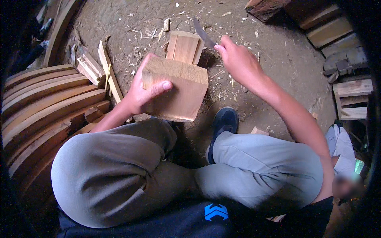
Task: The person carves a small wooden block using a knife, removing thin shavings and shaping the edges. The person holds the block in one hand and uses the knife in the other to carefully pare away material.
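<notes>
My left hand [149, 89] grips a large, pale wooden block [178, 93] by its left side, the thumb lying across its near face. Just beyond it on the ground is a smaller wooden block [182, 47], partly hidden by the held one. A knife [202, 32] with a dark, curved blade is in my right hand [240, 59], which is closed around the handle and hides it. The blade points up and to the left, its edge close to the far block's right corner. I cannot tell whether blade and block touch.
Curved planks [51, 93] are stacked at the left, with split wood strips [109, 71] beside them. Shavings litter the earthen floor [278, 59]. More timber [329, 31] lines the right rim. Another person [343, 148] is at the lower right, near my elbow. My shoe [225, 121] rests below the block.
</notes>
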Demonstrator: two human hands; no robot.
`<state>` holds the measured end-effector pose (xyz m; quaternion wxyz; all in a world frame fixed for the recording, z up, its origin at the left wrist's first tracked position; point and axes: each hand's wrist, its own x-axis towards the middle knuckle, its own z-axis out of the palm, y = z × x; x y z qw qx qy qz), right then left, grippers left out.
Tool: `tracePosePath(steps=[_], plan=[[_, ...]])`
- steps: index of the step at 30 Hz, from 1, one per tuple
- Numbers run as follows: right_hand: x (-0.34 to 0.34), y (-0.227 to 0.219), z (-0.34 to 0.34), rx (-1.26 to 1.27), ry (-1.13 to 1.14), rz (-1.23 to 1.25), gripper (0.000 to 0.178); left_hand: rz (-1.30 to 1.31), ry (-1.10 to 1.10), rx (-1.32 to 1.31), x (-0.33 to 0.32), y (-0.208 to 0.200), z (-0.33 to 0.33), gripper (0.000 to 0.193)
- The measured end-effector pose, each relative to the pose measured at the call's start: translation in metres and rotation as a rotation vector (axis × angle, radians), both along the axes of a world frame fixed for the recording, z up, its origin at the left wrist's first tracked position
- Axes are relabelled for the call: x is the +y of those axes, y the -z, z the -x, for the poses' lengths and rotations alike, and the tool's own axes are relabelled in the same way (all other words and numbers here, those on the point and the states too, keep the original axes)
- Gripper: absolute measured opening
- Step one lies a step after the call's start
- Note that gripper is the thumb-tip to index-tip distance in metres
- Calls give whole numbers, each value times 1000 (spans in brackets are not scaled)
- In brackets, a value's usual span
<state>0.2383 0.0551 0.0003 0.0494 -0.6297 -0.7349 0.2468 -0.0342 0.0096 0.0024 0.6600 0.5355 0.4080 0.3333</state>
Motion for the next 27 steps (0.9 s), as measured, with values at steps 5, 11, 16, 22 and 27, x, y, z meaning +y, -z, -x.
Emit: tracePosePath(steps=[5,11,16,22,27], plan=[[3,15,1,29,-38,-2,28,-51,37,62,-3,6,3,59],[5,20,3,52,-79,-8,26,-42,94,59,0,4,2,60],[-7,21,12,-46,-93,1,21,15,-23,36,-6,-2,-4,56],[-24,33,12,-39,-133,-17,19,29,-56,-14,1,8,-1,55],[-28,23,4,-14,-124,73,21,62,-91,-44,0,8,-7,54]])
